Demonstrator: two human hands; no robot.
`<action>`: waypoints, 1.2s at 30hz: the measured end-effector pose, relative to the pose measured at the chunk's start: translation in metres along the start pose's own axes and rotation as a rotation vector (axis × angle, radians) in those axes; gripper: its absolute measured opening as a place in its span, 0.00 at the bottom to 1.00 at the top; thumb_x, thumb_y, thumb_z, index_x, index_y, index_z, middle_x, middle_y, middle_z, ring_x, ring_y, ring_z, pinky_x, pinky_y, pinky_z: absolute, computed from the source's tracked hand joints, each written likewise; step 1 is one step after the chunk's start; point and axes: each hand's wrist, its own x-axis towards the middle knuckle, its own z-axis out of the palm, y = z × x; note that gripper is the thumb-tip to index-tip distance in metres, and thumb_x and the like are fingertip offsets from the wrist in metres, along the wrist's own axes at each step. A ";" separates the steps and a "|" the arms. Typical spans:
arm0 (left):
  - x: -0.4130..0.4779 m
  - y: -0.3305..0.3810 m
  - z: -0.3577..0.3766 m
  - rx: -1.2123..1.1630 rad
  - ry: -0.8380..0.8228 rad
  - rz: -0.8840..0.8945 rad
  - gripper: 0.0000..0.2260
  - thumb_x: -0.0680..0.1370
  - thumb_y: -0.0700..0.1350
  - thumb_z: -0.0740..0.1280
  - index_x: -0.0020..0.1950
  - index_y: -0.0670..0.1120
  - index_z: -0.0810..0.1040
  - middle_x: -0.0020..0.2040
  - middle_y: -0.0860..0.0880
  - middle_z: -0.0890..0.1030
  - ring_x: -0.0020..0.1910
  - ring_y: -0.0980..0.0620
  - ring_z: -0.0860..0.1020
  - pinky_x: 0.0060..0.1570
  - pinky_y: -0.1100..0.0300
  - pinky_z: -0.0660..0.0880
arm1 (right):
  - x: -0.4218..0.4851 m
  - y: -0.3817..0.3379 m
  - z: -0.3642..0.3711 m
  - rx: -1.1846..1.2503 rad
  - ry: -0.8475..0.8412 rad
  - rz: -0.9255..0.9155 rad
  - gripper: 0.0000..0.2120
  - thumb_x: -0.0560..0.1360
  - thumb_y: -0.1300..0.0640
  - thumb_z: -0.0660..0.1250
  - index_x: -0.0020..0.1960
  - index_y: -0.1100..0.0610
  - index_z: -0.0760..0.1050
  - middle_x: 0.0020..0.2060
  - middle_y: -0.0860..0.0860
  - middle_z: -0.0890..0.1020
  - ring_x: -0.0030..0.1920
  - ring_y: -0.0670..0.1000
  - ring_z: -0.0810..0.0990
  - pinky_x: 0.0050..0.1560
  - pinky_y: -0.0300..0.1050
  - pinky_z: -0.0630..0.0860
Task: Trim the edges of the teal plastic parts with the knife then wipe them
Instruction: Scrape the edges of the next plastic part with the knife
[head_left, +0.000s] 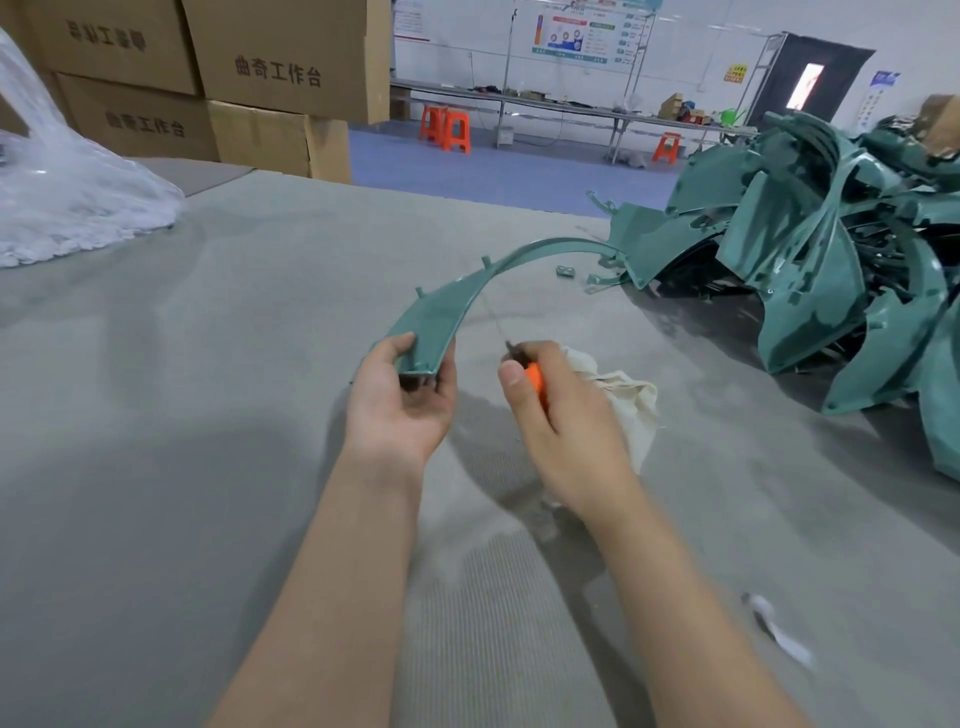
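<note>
**Curved strip held for trimming, knife at its inner edge**

The left hand (402, 395), palm up, has fingers and thumb curled round the near end of a curved teal part (447, 306). The part arches away to the far right above the grey tabletop (208, 364), its far tip reaching the pile of teal parts (810, 249) heaped at the right. The right hand (561, 415) grips an orange-handled knife (535, 382), thumb on top. Its thin blade points away, close to the strip's inner edge; contact cannot be made out. A cream cloth (631, 410) is bunched just behind the right hand; whether it is held is unclear. Cardboard boxes (280, 67) stand far left, beside clear plastic wrap (67, 197).
</note>
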 end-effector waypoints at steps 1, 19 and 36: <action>-0.001 0.000 0.000 -0.004 -0.008 -0.001 0.16 0.78 0.35 0.61 0.66 0.38 0.73 0.55 0.43 0.79 0.49 0.47 0.79 0.27 0.65 0.77 | -0.001 -0.002 0.001 -0.024 -0.019 -0.031 0.21 0.80 0.39 0.49 0.58 0.52 0.71 0.38 0.43 0.77 0.42 0.50 0.78 0.44 0.50 0.72; -0.007 -0.003 0.004 0.056 -0.060 0.028 0.05 0.78 0.36 0.61 0.48 0.38 0.77 0.43 0.44 0.82 0.43 0.49 0.81 0.38 0.64 0.79 | -0.003 -0.004 0.005 -0.109 -0.008 -0.037 0.18 0.77 0.39 0.57 0.47 0.53 0.76 0.26 0.44 0.69 0.34 0.52 0.75 0.39 0.52 0.73; -0.010 -0.006 0.004 0.148 -0.062 0.044 0.04 0.78 0.35 0.62 0.51 0.38 0.75 0.43 0.44 0.81 0.40 0.50 0.82 0.27 0.67 0.75 | 0.002 0.009 0.006 -0.132 0.148 0.020 0.18 0.77 0.37 0.57 0.47 0.50 0.75 0.27 0.46 0.72 0.34 0.53 0.75 0.36 0.48 0.70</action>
